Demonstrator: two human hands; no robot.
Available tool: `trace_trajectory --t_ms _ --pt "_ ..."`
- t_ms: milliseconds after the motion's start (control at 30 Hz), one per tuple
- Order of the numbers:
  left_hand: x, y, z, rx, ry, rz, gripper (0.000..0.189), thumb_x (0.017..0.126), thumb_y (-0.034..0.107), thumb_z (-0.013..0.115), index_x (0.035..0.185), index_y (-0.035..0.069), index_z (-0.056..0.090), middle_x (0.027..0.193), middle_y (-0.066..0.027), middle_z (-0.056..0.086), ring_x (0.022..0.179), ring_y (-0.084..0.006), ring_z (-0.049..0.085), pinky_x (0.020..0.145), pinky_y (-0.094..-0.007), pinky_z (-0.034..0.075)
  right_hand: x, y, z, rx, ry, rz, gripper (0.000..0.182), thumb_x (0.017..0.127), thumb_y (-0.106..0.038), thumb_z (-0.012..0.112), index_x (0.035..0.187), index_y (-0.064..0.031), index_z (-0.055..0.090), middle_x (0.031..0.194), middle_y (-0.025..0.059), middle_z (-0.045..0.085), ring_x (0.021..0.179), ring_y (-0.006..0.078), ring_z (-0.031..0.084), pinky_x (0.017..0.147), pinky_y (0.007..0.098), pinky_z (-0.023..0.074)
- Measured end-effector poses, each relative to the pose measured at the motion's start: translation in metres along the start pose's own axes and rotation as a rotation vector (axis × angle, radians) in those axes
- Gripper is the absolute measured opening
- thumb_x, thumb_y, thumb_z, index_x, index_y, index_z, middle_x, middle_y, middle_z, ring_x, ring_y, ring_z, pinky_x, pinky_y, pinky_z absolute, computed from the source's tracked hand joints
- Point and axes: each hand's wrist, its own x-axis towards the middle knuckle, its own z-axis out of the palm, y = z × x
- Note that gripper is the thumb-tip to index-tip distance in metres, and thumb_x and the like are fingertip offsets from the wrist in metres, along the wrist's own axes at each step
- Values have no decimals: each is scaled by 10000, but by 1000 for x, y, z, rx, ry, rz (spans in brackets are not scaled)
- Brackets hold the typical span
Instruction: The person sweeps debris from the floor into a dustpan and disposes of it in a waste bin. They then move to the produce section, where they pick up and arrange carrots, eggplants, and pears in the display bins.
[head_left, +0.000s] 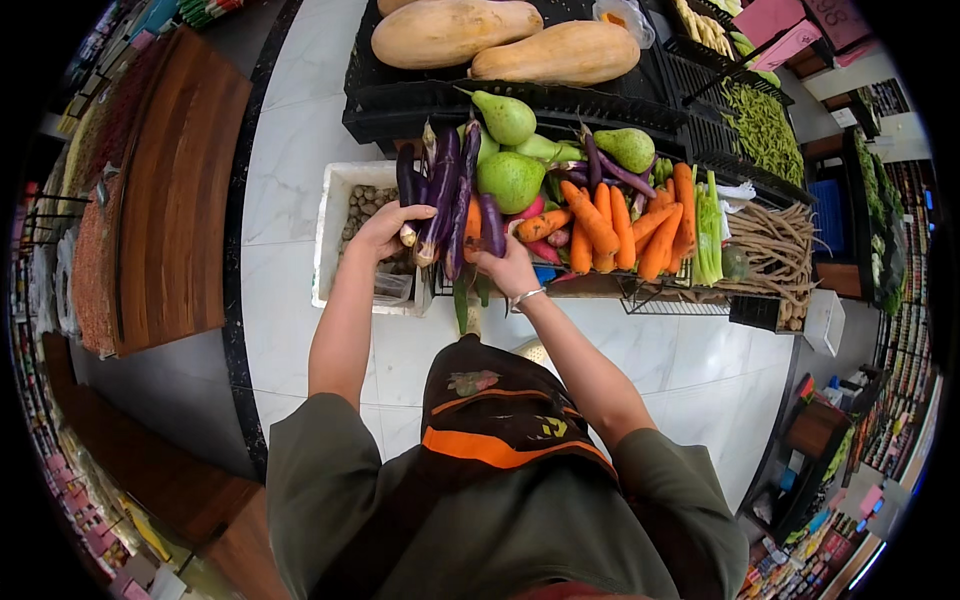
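Observation:
Several long purple eggplants (445, 184) lie in a heap of vegetables before me. At the heap's left end my left hand (386, 229) is on a dark eggplant (406, 180), its thumb across the lower part. My right hand (510, 262) holds the lower end of a short eggplant (491, 225), close to an orange carrot (473, 223). Green gourds (511, 182) rest just above my right hand. Farther right are a pile of carrots (596, 225) and upright celery stalks (707, 229).
A white foam box (324, 247) with small brown round produce stands at the left. Behind the heap, a black crate (517, 97) holds large tan squashes (457, 34). Long brown roots (772, 240) lie at the right. A wooden display stand (180, 195) is farther left.

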Motion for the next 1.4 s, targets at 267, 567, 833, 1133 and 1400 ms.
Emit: trace_trajectory --t_ms 267,567,833,1133,1400 --pt "22 15 20 662 6 146 466 713 136 717 1137 1 576 1044 -90 643 920 -197 615 837 -306 479 0 2 -38 290 331 51 178 803 -77 644 920 -15 525 780 36 609 676 125 627 571 249 497" --pt "5 -11 76 1501 531 185 1161 607 450 802 1374 -125 146 1195 -292 501 1001 -406 593 847 -439 500 5 1 -41 249 329 50 192 805 -118 662 909 -13 539 778 43 615 661 120 623 569 247 494" --pt "42 0 55 1290 590 170 1144 589 559 775 1330 -136 248 1297 -296 421 1213 -413 421 990 -447 398 -5 -19 -45 273 302 57 185 802 -113 658 910 -21 541 769 32 607 654 110 608 559 239 479" --pt "60 -9 8 650 298 280 676 774 379 712 1259 -26 471 1197 -178 575 1099 -269 558 950 -345 411 4 -20 -41 236 364 69 188 808 -85 659 914 -22 516 720 49 589 592 115 562 537 243 450" --pt "93 -19 19 1027 550 228 1077 743 600 620 1322 -210 211 1401 -321 312 1346 -420 235 1110 -411 207 2 -14 -54 258 433 39 191 793 -95 650 903 -14 517 730 38 582 588 115 552 545 264 460"
